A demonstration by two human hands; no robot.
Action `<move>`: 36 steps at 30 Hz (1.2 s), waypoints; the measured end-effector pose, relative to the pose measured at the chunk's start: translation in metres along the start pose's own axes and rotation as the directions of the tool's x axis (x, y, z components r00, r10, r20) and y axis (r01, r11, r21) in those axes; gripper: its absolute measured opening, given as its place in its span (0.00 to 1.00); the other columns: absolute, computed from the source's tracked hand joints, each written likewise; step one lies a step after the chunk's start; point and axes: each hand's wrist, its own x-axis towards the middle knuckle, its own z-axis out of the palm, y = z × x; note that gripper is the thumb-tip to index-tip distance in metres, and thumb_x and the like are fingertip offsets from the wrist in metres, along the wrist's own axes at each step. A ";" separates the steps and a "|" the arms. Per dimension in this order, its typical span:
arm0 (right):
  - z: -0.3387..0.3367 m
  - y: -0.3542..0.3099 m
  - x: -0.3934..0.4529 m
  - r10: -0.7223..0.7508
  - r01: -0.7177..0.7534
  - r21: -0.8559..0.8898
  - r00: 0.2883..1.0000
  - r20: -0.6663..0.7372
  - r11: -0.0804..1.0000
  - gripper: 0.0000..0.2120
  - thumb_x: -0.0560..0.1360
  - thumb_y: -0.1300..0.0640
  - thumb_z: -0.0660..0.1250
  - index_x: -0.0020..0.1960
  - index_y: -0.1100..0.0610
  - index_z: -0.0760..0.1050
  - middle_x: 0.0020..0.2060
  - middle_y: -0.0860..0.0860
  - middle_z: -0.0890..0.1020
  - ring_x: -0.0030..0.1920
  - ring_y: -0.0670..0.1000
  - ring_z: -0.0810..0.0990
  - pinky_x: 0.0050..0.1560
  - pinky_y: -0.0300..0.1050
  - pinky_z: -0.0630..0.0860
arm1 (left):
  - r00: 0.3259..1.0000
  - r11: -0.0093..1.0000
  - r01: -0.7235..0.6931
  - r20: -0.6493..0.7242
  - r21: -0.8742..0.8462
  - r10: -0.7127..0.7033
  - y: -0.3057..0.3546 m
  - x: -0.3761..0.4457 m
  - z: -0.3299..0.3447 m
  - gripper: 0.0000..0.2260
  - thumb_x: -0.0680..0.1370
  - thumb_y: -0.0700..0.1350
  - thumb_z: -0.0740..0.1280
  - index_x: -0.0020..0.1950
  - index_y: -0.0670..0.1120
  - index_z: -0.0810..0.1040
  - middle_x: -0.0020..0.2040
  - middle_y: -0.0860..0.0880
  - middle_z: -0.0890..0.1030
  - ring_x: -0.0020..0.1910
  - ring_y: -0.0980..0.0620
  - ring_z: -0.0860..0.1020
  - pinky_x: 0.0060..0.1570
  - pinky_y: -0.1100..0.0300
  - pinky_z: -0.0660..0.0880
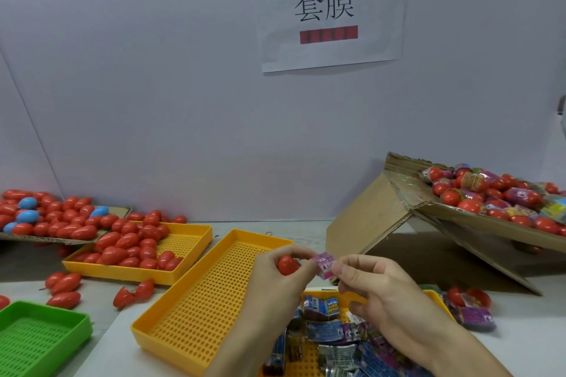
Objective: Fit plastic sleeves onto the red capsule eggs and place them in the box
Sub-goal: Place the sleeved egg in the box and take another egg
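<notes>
Red egg [287,265] gripped in left hand [275,272] fingers, pink sleeve [324,265] pinched by right hand [372,291]

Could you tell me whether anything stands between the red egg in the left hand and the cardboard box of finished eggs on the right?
Only the right hand, pinching the pink printed plastic sleeve beside the red capsule egg held by the left hand. Beyond it, nothing visible blocks the way to the tilted brown cardboard box.

red egg [287,265], pink printed sleeve [324,265] — perforated yellow tray [196,312], green tray [39,333]
</notes>
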 end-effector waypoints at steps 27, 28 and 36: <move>0.013 0.003 -0.003 -0.381 0.312 -0.367 0.915 -0.131 0.876 0.06 0.71 0.50 0.74 0.45 0.51 0.84 0.39 0.48 0.86 0.40 0.44 0.83 0.36 0.31 0.74 | 0.966 0.883 0.256 0.075 -0.395 -0.246 -0.003 0.001 0.012 0.07 0.78 0.38 0.66 0.40 0.43 0.77 0.28 0.49 0.70 0.25 0.53 0.64 0.24 0.62 0.65; 0.013 0.003 -0.003 -0.392 0.328 -0.356 0.912 -0.121 0.875 0.08 0.68 0.48 0.74 0.44 0.52 0.84 0.38 0.49 0.85 0.39 0.44 0.83 0.35 0.31 0.74 | 0.967 0.887 0.252 0.071 -0.388 -0.244 -0.003 0.001 0.012 0.09 0.78 0.37 0.66 0.38 0.44 0.75 0.28 0.49 0.70 0.25 0.53 0.64 0.24 0.62 0.66; 0.012 0.004 -0.002 -0.443 0.403 -0.324 0.894 -0.059 0.856 0.15 0.64 0.41 0.72 0.44 0.49 0.85 0.37 0.54 0.83 0.40 0.54 0.80 0.41 0.45 0.79 | 0.977 0.935 0.214 0.055 -0.282 -0.207 -0.004 -0.002 0.012 0.07 0.78 0.42 0.70 0.39 0.44 0.79 0.29 0.49 0.71 0.24 0.54 0.65 0.24 0.63 0.65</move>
